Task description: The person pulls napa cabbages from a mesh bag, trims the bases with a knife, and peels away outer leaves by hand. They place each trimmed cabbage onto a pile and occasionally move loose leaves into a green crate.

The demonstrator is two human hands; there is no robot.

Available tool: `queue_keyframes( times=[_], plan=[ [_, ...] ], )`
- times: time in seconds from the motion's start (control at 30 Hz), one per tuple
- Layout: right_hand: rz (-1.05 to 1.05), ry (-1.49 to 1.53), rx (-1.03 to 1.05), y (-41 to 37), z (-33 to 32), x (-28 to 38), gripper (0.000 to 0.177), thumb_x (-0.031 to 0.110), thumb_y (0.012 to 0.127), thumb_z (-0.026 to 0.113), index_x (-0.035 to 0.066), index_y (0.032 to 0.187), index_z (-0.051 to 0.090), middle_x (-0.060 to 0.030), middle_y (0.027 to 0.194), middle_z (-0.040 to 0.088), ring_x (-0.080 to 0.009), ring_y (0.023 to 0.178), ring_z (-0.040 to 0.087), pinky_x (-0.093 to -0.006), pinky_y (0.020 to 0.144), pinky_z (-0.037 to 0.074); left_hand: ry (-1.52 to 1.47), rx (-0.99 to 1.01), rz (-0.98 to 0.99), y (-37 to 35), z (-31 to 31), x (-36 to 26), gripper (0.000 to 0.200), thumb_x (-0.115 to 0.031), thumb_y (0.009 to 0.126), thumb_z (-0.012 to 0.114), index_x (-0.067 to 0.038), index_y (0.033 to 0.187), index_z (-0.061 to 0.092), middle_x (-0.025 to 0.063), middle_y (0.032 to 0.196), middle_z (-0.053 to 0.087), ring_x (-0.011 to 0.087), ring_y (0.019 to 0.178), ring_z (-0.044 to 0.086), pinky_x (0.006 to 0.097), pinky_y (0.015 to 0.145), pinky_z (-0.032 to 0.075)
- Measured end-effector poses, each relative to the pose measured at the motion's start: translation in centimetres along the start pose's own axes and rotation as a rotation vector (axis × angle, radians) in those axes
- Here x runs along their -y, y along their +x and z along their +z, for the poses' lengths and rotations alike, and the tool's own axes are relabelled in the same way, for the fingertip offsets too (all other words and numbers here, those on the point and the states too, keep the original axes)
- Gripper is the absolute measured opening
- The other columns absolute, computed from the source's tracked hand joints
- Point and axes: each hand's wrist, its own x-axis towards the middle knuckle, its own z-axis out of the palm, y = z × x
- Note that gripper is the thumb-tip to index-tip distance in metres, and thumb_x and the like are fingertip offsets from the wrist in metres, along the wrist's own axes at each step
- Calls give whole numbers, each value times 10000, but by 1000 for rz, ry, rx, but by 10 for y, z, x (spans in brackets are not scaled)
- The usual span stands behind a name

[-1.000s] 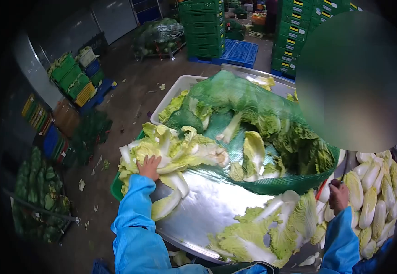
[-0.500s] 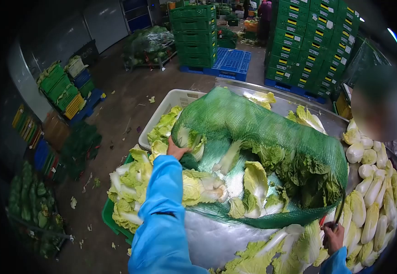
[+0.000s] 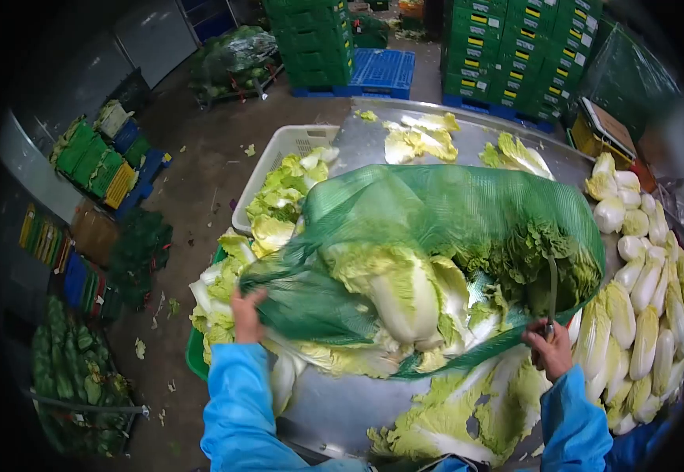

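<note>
A green mesh bag [image 3: 436,189] lies across the metal table, with Chinese cabbages inside it. One pale cabbage [image 3: 405,303] shows at the bag's front opening, and dark leafy heads [image 3: 535,252] sit at its right end. My left hand [image 3: 249,316] is closed on the gathered left end of the mesh. In my right hand [image 3: 550,352] is a knife [image 3: 553,287], its blade pointing up in front of the bag's right end. Loose outer leaves [image 3: 468,409] are spread on the table below the bag.
Trimmed cabbages [image 3: 641,315] are piled along the right side. A white crate [image 3: 275,153] and a green crate [image 3: 195,358], both with leaves, stand at the table's left. Stacked green crates [image 3: 476,47] and a blue pallet [image 3: 381,71] are beyond the table.
My left hand has moved down and left, drawing the mesh end with it. The right hand has come left and up, with the knife blade now visible. The camera view has tilted down.
</note>
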Motion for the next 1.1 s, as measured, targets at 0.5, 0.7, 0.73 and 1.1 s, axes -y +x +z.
queue_keyframes(
  times=[0.5, 0.7, 0.73, 1.1],
  plan=[
    [-19, 174, 410, 108, 177, -15, 402, 241, 837, 649, 2, 1145, 554, -52, 976, 596, -128, 892, 536, -295, 810, 426, 485, 156, 155, -12, 125, 105, 461, -337, 882, 578, -15, 1208, 519, 154, 1063, 589, 238, 976, 566, 332, 838, 445],
    [-174, 376, 475, 31, 132, -9, 471, 104, 824, 593, -29, 1258, 467, -121, 1181, 578, -191, 1087, 536, -327, 963, 389, 232, 381, 125, -127, 107, 54, 408, -310, 873, 559, -19, 1157, 529, 89, 1118, 501, 187, 1038, 483, 292, 873, 398],
    [-187, 301, 523, 22, 117, -16, 478, 86, 820, 585, -33, 1264, 456, -129, 1189, 577, -191, 1092, 537, -327, 970, 387, 188, 444, 80, -144, 92, 56, 409, -298, 864, 562, -23, 1164, 520, 79, 1127, 480, 185, 1063, 466, 296, 883, 394],
    [248, 115, 448, -82, 87, -83, 302, 157, 850, 618, -22, 1062, 500, -167, 879, 628, -223, 716, 634, -317, 657, 505, 1171, 600, 82, -292, 51, 103, 873, -395, 646, 752, -40, 1339, 358, 213, 1237, 393, 369, 1115, 452, 418, 914, 402]
  ],
)
